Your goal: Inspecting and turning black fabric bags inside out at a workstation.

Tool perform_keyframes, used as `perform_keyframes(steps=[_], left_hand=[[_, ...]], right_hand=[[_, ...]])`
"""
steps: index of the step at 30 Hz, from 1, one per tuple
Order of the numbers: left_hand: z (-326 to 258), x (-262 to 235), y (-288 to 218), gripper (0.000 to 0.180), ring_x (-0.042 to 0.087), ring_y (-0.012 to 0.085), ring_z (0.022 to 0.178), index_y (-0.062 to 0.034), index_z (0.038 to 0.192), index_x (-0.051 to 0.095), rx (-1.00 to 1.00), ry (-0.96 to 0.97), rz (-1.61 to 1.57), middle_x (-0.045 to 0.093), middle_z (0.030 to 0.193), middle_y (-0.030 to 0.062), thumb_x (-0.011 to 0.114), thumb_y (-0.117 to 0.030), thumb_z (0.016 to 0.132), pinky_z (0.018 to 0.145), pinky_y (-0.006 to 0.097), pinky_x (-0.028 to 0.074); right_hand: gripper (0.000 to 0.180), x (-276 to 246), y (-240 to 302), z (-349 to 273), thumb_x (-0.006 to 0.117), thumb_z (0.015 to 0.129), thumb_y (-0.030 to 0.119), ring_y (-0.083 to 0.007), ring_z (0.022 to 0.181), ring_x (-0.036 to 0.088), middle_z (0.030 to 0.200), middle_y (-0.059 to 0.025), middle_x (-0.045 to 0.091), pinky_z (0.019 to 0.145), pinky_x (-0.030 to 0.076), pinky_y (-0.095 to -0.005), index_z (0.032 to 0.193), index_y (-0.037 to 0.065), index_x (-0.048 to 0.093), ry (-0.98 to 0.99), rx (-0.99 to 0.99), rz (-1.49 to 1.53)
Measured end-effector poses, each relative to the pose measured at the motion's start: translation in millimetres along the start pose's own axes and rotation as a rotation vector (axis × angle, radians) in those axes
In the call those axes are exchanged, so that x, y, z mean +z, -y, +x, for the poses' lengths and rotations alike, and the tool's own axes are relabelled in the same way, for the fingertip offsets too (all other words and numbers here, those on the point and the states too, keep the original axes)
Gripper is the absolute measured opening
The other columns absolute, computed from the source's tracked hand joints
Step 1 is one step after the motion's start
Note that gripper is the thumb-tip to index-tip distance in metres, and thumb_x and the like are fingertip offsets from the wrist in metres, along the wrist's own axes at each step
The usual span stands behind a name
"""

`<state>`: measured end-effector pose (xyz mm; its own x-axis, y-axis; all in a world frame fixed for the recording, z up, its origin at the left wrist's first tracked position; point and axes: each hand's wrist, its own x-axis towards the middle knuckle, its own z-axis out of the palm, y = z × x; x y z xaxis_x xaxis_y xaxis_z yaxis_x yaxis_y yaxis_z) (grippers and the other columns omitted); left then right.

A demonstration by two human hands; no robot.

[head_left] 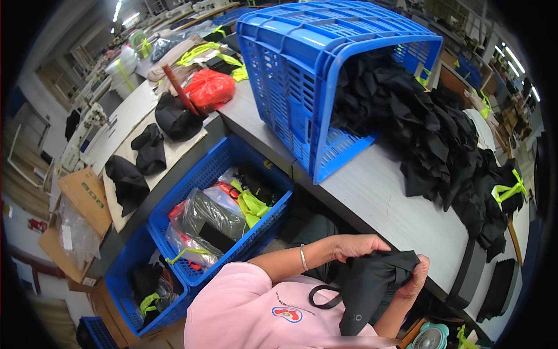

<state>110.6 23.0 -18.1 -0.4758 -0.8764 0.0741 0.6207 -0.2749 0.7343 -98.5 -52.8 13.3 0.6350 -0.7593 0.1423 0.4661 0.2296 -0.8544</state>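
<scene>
I hold a piece of black fabric [369,285] in front of my pink shirt, with a thin black loop hanging from its left side and a small pale mark near its lower end. My left hand [357,246], with a bracelet on the wrist, pinches the upper left edge. My right hand [416,277] is closed round the upper right edge. Beyond them, a heap of black fabric pieces [412,122] spills from a blue plastic crate [285,75] tipped on its side on the grey table [372,192].
To the left stand blue baskets [229,256] with plastic-wrapped bundles and neon-yellow strips. A red plastic bag [210,90] and black cloth pieces [150,149] lie on the tables behind. An opened cardboard box [84,200] is at far left, a small teal fan [429,336] at lower right.
</scene>
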Motion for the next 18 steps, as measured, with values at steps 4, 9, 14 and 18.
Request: perform_keyframes(steps=[4,9,14,18], left_hand=[[-8,11,12,0.022,0.061,0.0057,0.079,0.0011,0.104,0.07,-0.063,0.102,-0.092,0.068,0.094,-0.0029,0.07,-0.001,0.082,0.07,0.021,0.051],[-5,33,15,0.025,0.057,0.01,0.102,-0.0026,0.113,0.068,-0.147,0.027,-0.121,0.066,0.108,0.0014,0.066,-0.006,0.088,0.089,0.025,0.047],[24,22,3,0.034,0.056,0.0111,0.106,-0.0051,0.123,0.058,0.006,-0.096,-0.067,0.06,0.117,0.0031,0.063,-0.016,0.091,0.091,0.027,0.046],[28,4,-5,0.042,0.055,0.0121,0.109,-0.0072,0.132,0.05,0.115,-0.271,0.043,0.056,0.125,0.0044,0.06,-0.024,0.094,0.092,0.028,0.045]], right_hand=[[0.025,1,-13,13,0.069,0.093,0.014,-0.0062,0.067,0.052,0.072,0.0015,0.059,0.06,0.042,-0.022,0.072,0.002,0.061,-0.333,0.037,-0.134],[0.013,-14,-87,25,0.061,0.097,0.013,-0.0062,0.071,0.046,0.078,0.0028,0.054,0.064,0.036,-0.0239,0.094,0.0,0.061,-0.029,0.369,-0.454],[0.032,-34,-150,-15,0.051,0.099,0.013,-0.0174,0.107,0.06,0.113,-0.0104,0.065,0.098,0.046,-0.0301,0.128,0.001,0.057,0.131,-0.211,-1.043],[0.029,16,-170,-28,0.047,0.095,0.005,-0.0214,0.101,0.065,0.104,-0.0147,0.069,0.09,0.052,-0.0333,0.116,-0.001,0.065,-0.044,0.19,-0.458]])
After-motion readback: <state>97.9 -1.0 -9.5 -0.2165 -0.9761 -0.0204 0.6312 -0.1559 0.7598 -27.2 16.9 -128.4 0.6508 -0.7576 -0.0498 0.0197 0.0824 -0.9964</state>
